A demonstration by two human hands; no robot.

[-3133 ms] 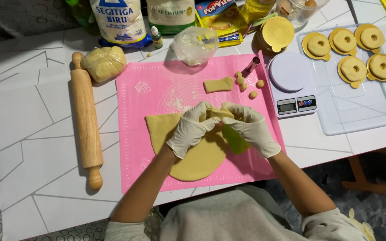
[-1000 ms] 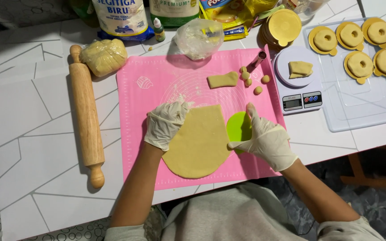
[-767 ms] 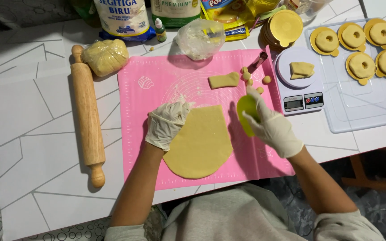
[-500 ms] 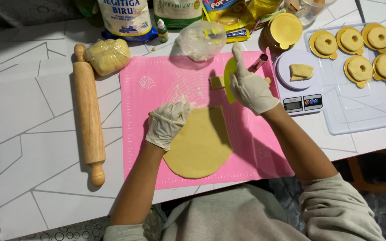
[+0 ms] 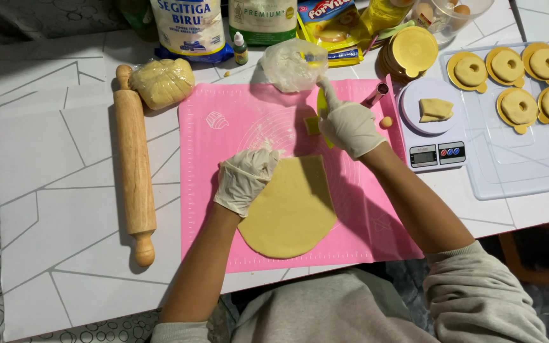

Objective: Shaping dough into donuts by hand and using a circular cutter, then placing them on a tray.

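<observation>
Right, my left hand (image 5: 246, 181) lies flat on the soft, tearable dough sheet (image 5: 290, 209), grasping nothing, while my right hand (image 5: 347, 127) pinches a stiff green scraper (image 5: 321, 105).

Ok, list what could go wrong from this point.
1. The right hand reaches up the pink mat with a yellow-green scraper in its grip; its forearm hangs over the rolled dough sheet and might dent it.
2. The left hand presses one edge of the sheet and may thin or tear it.
3. The small dough ball beside the scale could get knocked off the mat.
</observation>
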